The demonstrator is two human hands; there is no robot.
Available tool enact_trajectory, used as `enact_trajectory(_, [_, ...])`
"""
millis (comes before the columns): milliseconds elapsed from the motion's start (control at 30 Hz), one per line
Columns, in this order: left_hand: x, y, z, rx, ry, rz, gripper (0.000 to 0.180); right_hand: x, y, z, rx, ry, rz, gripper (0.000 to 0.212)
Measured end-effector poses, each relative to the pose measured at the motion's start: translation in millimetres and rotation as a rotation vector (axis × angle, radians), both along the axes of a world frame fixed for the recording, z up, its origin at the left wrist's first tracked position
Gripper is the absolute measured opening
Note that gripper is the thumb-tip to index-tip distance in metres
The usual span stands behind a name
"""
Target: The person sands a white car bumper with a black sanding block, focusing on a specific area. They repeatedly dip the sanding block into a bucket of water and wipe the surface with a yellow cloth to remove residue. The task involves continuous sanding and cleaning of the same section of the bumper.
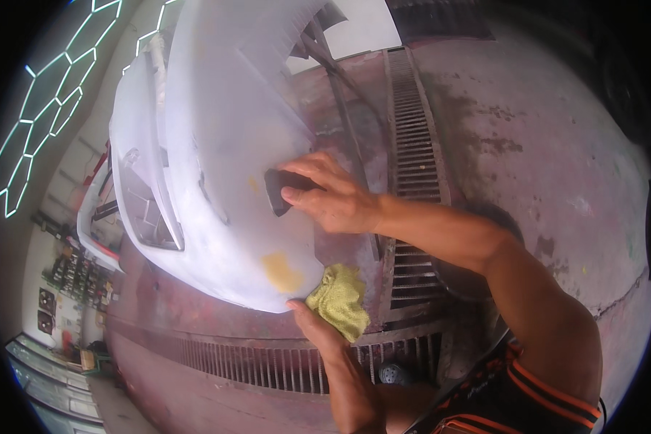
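Note:
A car bumper (231,145), whitish grey and matt, fills the middle and upper left. Against its side face my right hand (336,195) presses a dark sanding block (281,192), with fingers and thumb closed around it. Just left of the block is a small yellowish spot, and a larger yellow filler patch (282,272) lies lower down. My left hand (318,329) is at the bumper's lower end, thumb on the edge. It holds a yellow-green cloth (338,300), which hides most of its fingers.
Dark metal stand legs (340,94) rise behind the bumper. Floor grates (416,137) run along the right and below my left hand. Another bumper-like part (90,224) stands at left. Shelves (79,278) line the far wall, under hexagonal lights (58,94).

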State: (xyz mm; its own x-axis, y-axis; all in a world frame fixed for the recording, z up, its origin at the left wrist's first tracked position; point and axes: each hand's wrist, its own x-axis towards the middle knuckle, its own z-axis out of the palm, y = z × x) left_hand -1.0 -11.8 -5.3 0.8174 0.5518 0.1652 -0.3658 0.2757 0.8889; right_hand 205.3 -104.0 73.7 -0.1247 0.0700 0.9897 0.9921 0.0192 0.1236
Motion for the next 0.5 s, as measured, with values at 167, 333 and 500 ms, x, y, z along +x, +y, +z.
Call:
enact_trajectory(167, [-1,-2,3,-0.032,0.020,-0.015,0.081,2,5,15,-0.011,-0.049,0.078,0.066])
enact_trajectory(333, [-2,5,1,0.009,0.004,-0.026,0.082,-14,10,23,-0.003,-0.028,0.097,0.062])
enact_trajectory(500, [-1,3,0,0.010,0.036,-0.002,0.081,-2,7,10,-0.001,-0.024,0.109,0.059])
